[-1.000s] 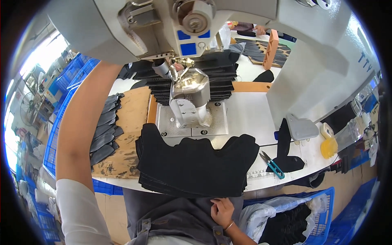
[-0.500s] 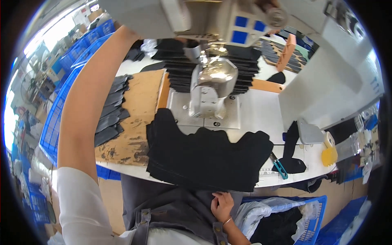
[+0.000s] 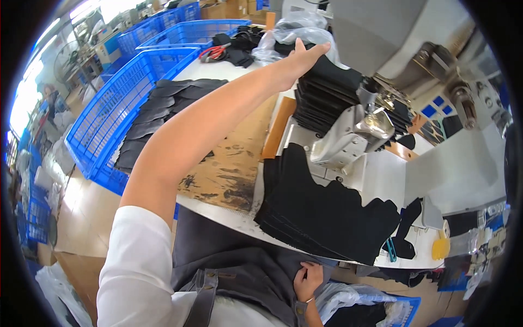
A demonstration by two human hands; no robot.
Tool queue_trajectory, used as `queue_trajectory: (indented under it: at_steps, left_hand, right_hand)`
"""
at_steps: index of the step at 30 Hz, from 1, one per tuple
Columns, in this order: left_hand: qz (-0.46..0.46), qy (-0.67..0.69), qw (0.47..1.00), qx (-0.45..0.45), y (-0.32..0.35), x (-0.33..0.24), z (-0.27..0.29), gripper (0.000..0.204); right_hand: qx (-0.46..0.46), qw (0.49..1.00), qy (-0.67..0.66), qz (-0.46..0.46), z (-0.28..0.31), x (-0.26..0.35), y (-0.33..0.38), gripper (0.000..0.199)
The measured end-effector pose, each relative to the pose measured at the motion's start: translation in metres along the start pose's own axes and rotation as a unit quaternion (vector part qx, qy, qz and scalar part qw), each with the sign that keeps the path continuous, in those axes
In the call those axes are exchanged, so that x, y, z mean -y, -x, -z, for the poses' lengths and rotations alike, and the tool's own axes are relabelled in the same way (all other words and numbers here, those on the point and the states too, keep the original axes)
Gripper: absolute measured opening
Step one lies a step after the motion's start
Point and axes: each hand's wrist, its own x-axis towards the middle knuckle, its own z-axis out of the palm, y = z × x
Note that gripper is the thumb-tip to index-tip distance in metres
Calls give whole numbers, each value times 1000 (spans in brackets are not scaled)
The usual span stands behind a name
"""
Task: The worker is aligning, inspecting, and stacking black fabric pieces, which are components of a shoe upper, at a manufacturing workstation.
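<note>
My left hand (image 3: 306, 61) reaches across the table to the far end of a tall stack of black cut fabric pieces (image 3: 329, 90). Its thumb and fingers are apart, beside a clear plastic bag (image 3: 272, 48). Nothing is visibly gripped there. My right hand (image 3: 308, 280) rests on my dark apron at my lap, its fingers loosely bent and holding nothing. Between me and the sewing machine's metal head (image 3: 346, 143) lies a wavy-edged pile of black fabric pieces (image 3: 327, 218), reaching the table's front edge.
Teal thread snips (image 3: 390, 249) lie right of the near pile, with a yellow object (image 3: 440, 249) beyond. A stained brown board (image 3: 231, 163) and overlapping dark pieces (image 3: 150, 122) are at left, next to a blue crate (image 3: 90, 144). A plastic-lined crate (image 3: 411, 310) stands at lower right.
My view has swung left, so the machine appears farther right. My left hand, hidden behind the machine before, now shows at the far stack. My right hand stays at my lap.
</note>
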Motion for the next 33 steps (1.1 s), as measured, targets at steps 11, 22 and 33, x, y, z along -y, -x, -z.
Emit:
queue_trajectory:
  at_steps: [11,22,33]
  left_hand:
    - [-9,-431,902,43,150,51,180,21]
    - [-70,-502,862,18,117,98,197,27]
    - [-188,-541,818,52,123,108,198,17]
  right_hand:
    - [17,1000,20,-3,-1,-2,-4,17]
    - [5,1000,21,-7,-1,3,-2,16]
    - [18,1000,23,-13,-1,7,-4,16]
